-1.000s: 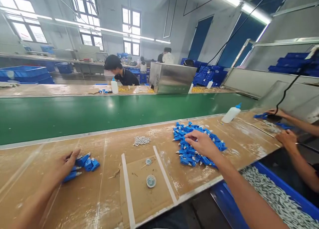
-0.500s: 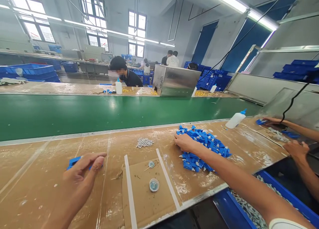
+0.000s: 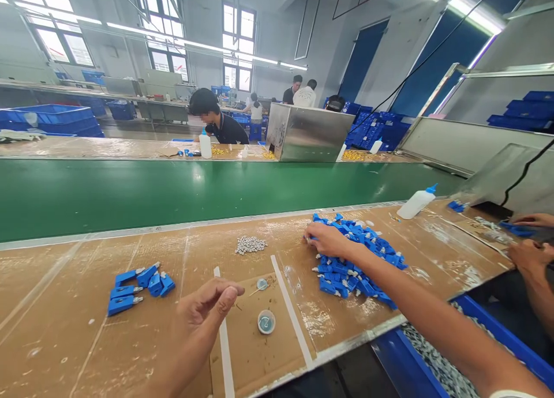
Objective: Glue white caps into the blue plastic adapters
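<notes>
My right hand (image 3: 328,240) lies on the left edge of a heap of blue plastic parts (image 3: 359,262), fingers curled around a piece there. My left hand (image 3: 203,314) hovers over the brown bench (image 3: 56,329) near a white tape line (image 3: 224,352), thumb and forefinger pinched together; whether they hold anything is hidden. A small group of blue parts (image 3: 138,285) lies to its left. Just right of it are a small round cap (image 3: 266,322) and a small disc on a stick (image 3: 261,284). A little pile of grey pieces (image 3: 250,245) lies farther back.
A green conveyor belt (image 3: 173,190) runs behind the bench. A white squeeze bottle (image 3: 416,203) lies at the right. A co-worker's hands (image 3: 530,252) work at the far right. A blue bin of white pieces (image 3: 459,357) sits below the bench edge. A steel box (image 3: 305,134) and seated people are across the belt.
My left hand left the small group of blue parts and moved right toward the taped square, pinching its fingers. My right hand slid to the heap's left edge.
</notes>
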`<action>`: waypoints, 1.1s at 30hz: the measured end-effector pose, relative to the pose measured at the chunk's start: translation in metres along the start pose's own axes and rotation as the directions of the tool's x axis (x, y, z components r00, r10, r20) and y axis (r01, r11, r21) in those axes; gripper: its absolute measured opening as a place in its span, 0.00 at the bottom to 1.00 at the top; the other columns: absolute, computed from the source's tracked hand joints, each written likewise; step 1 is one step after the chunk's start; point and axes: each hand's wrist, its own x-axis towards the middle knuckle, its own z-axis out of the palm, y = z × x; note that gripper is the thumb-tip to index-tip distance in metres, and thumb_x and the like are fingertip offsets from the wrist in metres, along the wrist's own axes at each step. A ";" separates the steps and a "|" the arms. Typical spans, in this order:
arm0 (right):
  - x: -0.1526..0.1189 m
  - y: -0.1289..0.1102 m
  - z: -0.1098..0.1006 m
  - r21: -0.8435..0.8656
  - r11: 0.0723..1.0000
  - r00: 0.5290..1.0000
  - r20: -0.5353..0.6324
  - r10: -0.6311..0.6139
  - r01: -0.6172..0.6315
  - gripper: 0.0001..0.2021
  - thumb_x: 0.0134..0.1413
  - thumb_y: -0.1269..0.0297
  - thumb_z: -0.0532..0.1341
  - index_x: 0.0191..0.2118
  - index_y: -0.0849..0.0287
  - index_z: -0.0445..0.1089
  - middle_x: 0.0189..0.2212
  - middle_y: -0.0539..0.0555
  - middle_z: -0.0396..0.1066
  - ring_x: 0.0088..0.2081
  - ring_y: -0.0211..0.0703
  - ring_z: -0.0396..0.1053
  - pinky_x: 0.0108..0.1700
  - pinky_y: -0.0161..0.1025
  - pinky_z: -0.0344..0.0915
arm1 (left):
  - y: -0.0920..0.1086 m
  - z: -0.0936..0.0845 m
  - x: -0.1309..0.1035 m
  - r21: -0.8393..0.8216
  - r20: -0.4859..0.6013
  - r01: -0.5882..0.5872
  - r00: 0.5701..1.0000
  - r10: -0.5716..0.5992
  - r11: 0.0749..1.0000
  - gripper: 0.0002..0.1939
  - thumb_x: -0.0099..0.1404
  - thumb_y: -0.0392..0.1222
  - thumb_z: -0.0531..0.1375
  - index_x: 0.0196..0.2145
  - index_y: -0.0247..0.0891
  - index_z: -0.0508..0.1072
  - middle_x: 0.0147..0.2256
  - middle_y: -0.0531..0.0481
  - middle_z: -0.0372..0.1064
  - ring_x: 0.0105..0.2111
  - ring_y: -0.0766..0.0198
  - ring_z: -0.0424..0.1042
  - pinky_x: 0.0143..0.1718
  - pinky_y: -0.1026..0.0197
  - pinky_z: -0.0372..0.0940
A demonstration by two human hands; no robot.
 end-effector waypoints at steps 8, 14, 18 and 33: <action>-0.041 -0.061 -0.025 0.823 0.538 0.925 -0.328 0.193 0.180 0.25 0.60 0.39 0.59 0.43 0.59 0.70 0.38 0.56 0.74 0.31 0.41 0.71 0.33 0.39 0.69 | 0.020 0.046 0.012 -0.167 0.046 -0.059 0.997 0.068 0.984 0.14 0.69 0.51 0.61 0.49 0.45 0.79 0.45 0.46 0.78 0.47 0.55 0.77 0.50 0.56 0.70; -0.054 -0.124 -0.034 0.959 0.156 0.938 -0.267 0.220 0.236 0.17 0.52 0.48 0.71 0.37 0.57 0.75 0.34 0.53 0.73 0.30 0.39 0.68 0.31 0.36 0.67 | 0.038 0.072 0.022 -0.028 -0.033 -0.367 0.930 0.366 0.930 0.18 0.69 0.42 0.62 0.56 0.45 0.71 0.51 0.44 0.72 0.47 0.58 0.73 0.44 0.57 0.73; -0.051 -0.149 -0.030 0.977 0.022 0.943 -0.213 0.258 0.214 0.11 0.51 0.57 0.74 0.37 0.56 0.78 0.35 0.53 0.75 0.35 0.40 0.70 0.37 0.36 0.68 | 0.035 0.076 0.029 0.134 -0.088 -0.466 0.873 0.479 0.875 0.16 0.68 0.37 0.62 0.54 0.41 0.72 0.44 0.45 0.73 0.39 0.61 0.73 0.39 0.58 0.74; -0.087 -0.144 0.041 0.949 0.293 0.970 0.047 0.240 -0.119 0.15 0.57 0.52 0.68 0.42 0.57 0.77 0.36 0.53 0.76 0.38 0.44 0.72 0.43 0.41 0.69 | -0.010 0.041 0.024 -0.811 0.230 0.339 0.934 -0.272 0.478 0.10 0.66 0.38 0.64 0.44 0.31 0.80 0.41 0.42 0.79 0.39 0.63 0.80 0.38 0.70 0.74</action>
